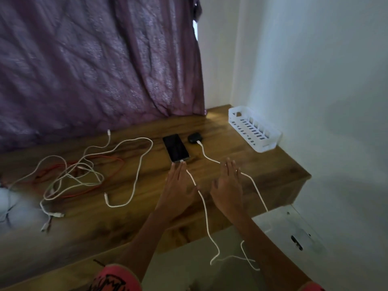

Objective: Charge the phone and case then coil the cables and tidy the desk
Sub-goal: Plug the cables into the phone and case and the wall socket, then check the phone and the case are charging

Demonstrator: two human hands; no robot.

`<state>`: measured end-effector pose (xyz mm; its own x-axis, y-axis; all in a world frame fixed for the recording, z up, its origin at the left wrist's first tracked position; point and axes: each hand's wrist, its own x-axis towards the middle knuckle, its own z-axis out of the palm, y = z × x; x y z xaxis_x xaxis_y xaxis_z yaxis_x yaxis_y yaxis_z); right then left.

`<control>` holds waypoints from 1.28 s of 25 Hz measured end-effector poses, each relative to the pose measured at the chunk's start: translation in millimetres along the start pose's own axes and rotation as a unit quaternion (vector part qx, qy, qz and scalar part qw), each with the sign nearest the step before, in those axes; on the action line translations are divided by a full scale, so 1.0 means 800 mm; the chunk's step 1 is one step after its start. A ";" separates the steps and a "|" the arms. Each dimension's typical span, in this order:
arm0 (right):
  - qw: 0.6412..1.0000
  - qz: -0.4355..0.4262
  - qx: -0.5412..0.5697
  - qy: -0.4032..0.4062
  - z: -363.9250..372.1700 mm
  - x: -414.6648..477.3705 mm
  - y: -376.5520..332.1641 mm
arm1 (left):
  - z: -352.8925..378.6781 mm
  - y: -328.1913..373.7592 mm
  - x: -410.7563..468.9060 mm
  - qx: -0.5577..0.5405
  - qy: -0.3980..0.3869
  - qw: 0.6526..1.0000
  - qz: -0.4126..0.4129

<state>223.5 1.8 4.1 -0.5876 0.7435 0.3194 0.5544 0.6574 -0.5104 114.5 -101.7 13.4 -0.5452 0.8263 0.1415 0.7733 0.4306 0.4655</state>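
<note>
phone [176, 148] lies face up on the wooden tabletop [252, 162], screen dark, a white cable [202, 198] plugged into its near end. the small dark case [194, 138] sits just beside it to the right, with its own white cable [206, 155] plugged in; that lead runs under the right hand and off the near edge.

left hand [178, 185]: flat, fingers extended, tips touching the phone's plug end; grip spread, pinching nothing. right hand [227, 185]: flat, fingers spread, grip holding nothing, resting over the case's cable.

judgement: charging step looks finished or in its last check, both plugs apparently seated. whether power flows cannot be told; the screen shows no sign.

left of the phone: a loose tangle of white and red cables [71, 177], plus a longer white cable [134, 164] looping alone. white slotted basket [255, 130] stands at the far right corner, nothing visible inside.

next move calls for: reaching left, singling out one lead from the tangle, drawing it free without dragging the others, then winding it into a coil. the basket is the likely place for the coils.
</note>
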 end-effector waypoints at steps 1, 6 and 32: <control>1.000 -0.007 0.014 -0.020 0.009 0.010 -0.007 | -0.002 -0.006 0.007 -0.016 0.000 0.999 -0.028; 0.984 -0.023 0.110 -0.141 0.073 0.086 -0.040 | -0.007 -0.051 0.065 -0.084 0.016 0.986 -0.141; 0.819 0.297 0.461 -0.172 0.150 0.218 -0.056 | -0.026 -0.087 0.206 -0.593 0.099 0.703 -0.381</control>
<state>25.6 87.1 -13.4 -0.5955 0.7153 -0.3658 0.2155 -0.2964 -0.9304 -36.3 -2.9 22.8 -0.7797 0.4036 -0.4786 -0.5159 0.0189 0.8564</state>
